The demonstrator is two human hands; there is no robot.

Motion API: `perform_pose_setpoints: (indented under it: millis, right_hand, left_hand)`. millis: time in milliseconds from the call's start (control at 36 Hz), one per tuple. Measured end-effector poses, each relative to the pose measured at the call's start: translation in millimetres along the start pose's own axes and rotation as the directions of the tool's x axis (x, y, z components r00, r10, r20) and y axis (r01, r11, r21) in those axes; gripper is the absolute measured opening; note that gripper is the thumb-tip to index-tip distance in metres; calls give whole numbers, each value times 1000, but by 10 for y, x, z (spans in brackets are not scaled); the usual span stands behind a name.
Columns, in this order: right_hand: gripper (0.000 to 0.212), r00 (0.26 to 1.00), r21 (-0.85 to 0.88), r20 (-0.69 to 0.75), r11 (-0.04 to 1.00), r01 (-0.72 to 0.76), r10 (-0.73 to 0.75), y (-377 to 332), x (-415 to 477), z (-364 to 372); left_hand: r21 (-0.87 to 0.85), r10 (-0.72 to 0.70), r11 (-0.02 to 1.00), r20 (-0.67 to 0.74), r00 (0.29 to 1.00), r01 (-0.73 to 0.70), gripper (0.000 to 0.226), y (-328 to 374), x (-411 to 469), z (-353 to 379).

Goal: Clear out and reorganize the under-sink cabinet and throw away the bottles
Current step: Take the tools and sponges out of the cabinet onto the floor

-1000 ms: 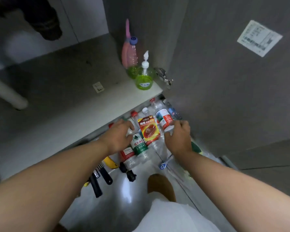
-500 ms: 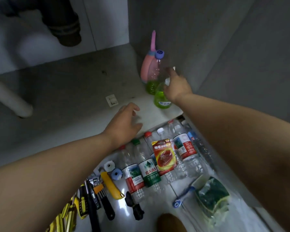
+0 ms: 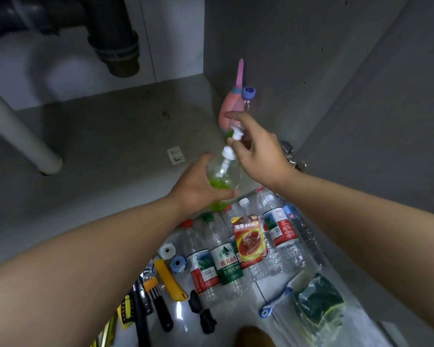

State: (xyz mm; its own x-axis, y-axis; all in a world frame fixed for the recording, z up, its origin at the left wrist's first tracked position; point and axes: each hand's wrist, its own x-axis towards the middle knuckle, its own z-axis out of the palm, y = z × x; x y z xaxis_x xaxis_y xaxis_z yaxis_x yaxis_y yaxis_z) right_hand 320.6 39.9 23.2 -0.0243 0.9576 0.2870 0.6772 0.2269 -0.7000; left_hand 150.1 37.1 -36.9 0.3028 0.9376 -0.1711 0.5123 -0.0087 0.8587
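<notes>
- Head view: the pump bottle [image 3: 223, 176] with the green liquid stood at the front edge of the cabinet floor [image 3: 110, 146] half a second ago. Now it is off the floor and tilted, held between both hands just above that edge.
- My left hand [image 3: 198, 189] hung open over the ledge before. Now its fingers and thumb are curled round the bottle's round belly from the near side.
- My right hand [image 3: 258, 156] was gripping the bottle alone. It has slid up and now pinches the white pump top [image 3: 236, 136] between thumb and forefinger, with the other fingers loosely bent.
- The pink bottle [image 3: 227, 113] remains against the back corner, its neighbour gone.
- The water bottles [image 3: 226, 259] I was touching a second ago lie in a row on the floor outside, beside the tools [image 3: 156, 289].
- I judge the clearing nearly done. This bottle comes out next, and only the pink one and the bottle beside it are left inside.
</notes>
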Motion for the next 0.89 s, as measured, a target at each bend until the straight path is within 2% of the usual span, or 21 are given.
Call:
perform_pose_setpoints:
  millis: [111,194,250,278,389,500,583,694,778,889]
  right_hand:
    - [52,994,213,73,972,-95,81,-77,80,38]
    - [54,974,245,-74,950,-191,215,22,282,21]
    - [55,947,130,-188,962,-239,260,147,470,-6]
    - [60,944,48,-195,963,-264,268,211,569,-15]
    - [85,935,-191,-67,915,-355,349,335,988,-25]
    - [63,920,-298,-7,877,-376,392,369,1231,51]
    - [50,944,-433,-81,842,-323,320,372,1144,113]
    - [45,974,-560,-138,797,-225,179,288,840,134]
    - [41,979,-520,-165,833,-191,122,204,553,60]
    - [30,974,-373,-209,913,-165,91,79,108,-146]
  left_hand:
    - [-17,-48,999,-73,996,47,91,-52,-94,-70]
    - [-68,-117,992,-153,981,108,88,-147,-111,-137]
    - [-120,-144,985,-178,973,124,84,-210,-118,-182]
    - [-136,-150,983,-179,972,127,82,-241,-123,-203]
    - [-186,-151,976,-182,972,117,78,-353,-152,-279]
    - [-254,-148,962,-191,970,97,84,-471,-236,-330]
    - [-190,-129,977,-174,976,95,80,-567,-347,-375]
    - [-176,-121,979,-95,988,103,76,-618,-549,-416]
    - [-168,-115,980,-30,993,108,75,-577,-717,-444]
    - [-144,-108,984,-6,994,106,73,-454,-958,-453]
